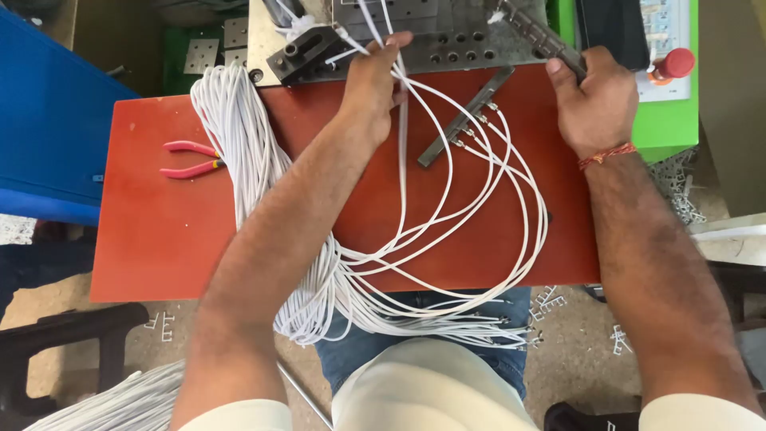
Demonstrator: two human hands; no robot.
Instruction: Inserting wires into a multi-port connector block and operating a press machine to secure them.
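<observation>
Left hand (371, 80) reaches to the far edge of the red-brown table (159, 231), fingers pinched shut on a few white wires (403, 160), holding their ends up at the dark clamp block (307, 49) of the metal press fixture (447, 40); the pinch keeps the thin ends steady and aimed at the tooling. Near the table's left edge lie red-handled pliers (190, 160), well apart from both hands, parked within reach. Just to their right a thick bundle of white wires (239, 152) runs from the far edge down over the near edge, a supply kept beside the working hand. Loose wires with metal terminals loop across the table's middle and hang off the near edge over the person's lap, out of the way of the fixture. A flat metal bar (467, 116) lies slantwise between the hands. Right hand (597, 100), at the far right corner, is closed in a fist around the fixture's lever handle (542, 36), placed to work it. A red knob (677, 64) stands on the green machine housing (674, 120) just beyond.
</observation>
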